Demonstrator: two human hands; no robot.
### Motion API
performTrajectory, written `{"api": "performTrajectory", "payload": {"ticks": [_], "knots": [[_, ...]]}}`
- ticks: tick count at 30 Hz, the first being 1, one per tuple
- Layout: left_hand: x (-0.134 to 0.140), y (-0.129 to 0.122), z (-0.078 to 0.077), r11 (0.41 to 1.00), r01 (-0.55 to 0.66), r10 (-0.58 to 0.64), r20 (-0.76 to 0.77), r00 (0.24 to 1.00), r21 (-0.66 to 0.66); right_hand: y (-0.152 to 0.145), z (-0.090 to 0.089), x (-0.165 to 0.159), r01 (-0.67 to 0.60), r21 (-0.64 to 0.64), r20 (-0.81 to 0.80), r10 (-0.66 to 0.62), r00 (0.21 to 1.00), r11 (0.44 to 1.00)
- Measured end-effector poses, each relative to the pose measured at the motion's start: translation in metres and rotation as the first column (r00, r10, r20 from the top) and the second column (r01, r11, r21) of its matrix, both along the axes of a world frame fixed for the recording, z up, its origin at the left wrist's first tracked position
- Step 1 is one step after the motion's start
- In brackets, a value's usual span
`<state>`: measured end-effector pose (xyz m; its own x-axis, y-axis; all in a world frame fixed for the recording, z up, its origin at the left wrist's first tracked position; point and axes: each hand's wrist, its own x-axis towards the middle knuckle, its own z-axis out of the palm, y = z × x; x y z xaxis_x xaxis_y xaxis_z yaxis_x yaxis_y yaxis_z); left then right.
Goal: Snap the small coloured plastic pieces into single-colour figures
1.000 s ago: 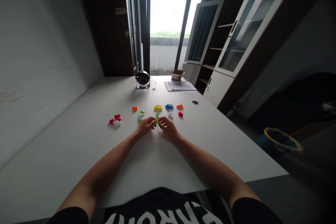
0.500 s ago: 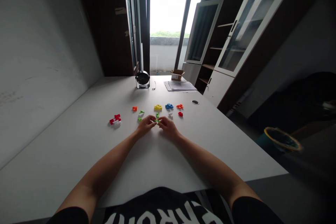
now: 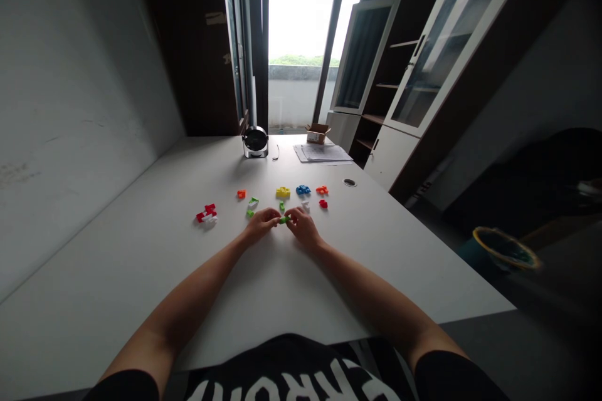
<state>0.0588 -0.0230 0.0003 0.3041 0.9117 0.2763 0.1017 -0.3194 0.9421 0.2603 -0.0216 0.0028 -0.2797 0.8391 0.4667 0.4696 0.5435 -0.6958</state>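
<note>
Between my two hands is a small green plastic block (image 3: 284, 220). My left hand (image 3: 261, 224) pinches its left side, and my right hand (image 3: 302, 226) grips its right side with closed fingers. Just beyond the fingertips lies another green block (image 3: 281, 205). A yellow block group (image 3: 283, 192), a blue one (image 3: 303, 190) and an orange one (image 3: 322, 190) form a row farther back. White (image 3: 305, 205) and red (image 3: 323, 204) pieces lie past my right hand. Green pieces (image 3: 250, 213) and a green-and-white piece (image 3: 253, 202) are near my left hand.
Red blocks (image 3: 205, 212) with a white piece lie at the left, and an orange block (image 3: 241, 194) sits farther back. A black round device on a stand (image 3: 255, 141), papers (image 3: 324, 154) and a small cardboard box (image 3: 318, 133) occupy the white table's (image 3: 197, 301) far end.
The green block between my fingers has turned and shows more of its surface. My hands have shifted very slightly; the other blocks stay where they were.
</note>
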Motion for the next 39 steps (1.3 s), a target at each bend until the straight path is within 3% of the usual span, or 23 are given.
{"api": "performTrajectory", "payload": {"ticks": [6, 13, 17, 23, 26, 33, 39], "knots": [[0.000, 0.001, -0.001, 1.000, 0.011, -0.011, 0.006, 1.000, -0.013, -0.005, 0.002, 0.000, 0.037, -0.045, 0.128, -0.031, 0.991, 0.998], [-0.001, 0.005, -0.004, 0.998, -0.066, 0.066, -0.026, 0.998, 0.003, -0.002, -0.002, -0.001, -0.015, -0.101, -0.007, 0.014, 1.000, 0.995], [-0.002, 0.007, -0.009, 0.991, -0.127, 0.129, -0.076, 0.989, 0.033, 0.005, -0.004, 0.000, 0.103, -0.114, 0.048, -0.098, 0.994, 0.988], [-0.002, 0.006, -0.011, 0.987, -0.150, 0.157, -0.117, 0.981, 0.059, 0.015, -0.006, -0.003, 0.300, 0.035, 0.263, -0.298, 0.918, 0.953], [-0.002, 0.006, -0.012, 0.986, -0.155, 0.161, -0.121, 0.980, 0.059, 0.021, -0.004, -0.005, 0.284, 0.107, 0.330, -0.303, 0.894, 0.953], [0.000, 0.007, -0.013, 0.985, -0.161, 0.169, -0.160, 0.972, 0.062, 0.043, -0.001, -0.015, 0.331, 0.090, 0.417, -0.337, 0.844, 0.939], [-0.002, 0.002, -0.007, 0.971, -0.195, 0.226, -0.258, 0.939, 0.141, 0.049, -0.002, -0.020, 0.328, 0.120, 0.457, -0.346, 0.820, 0.937]]}}
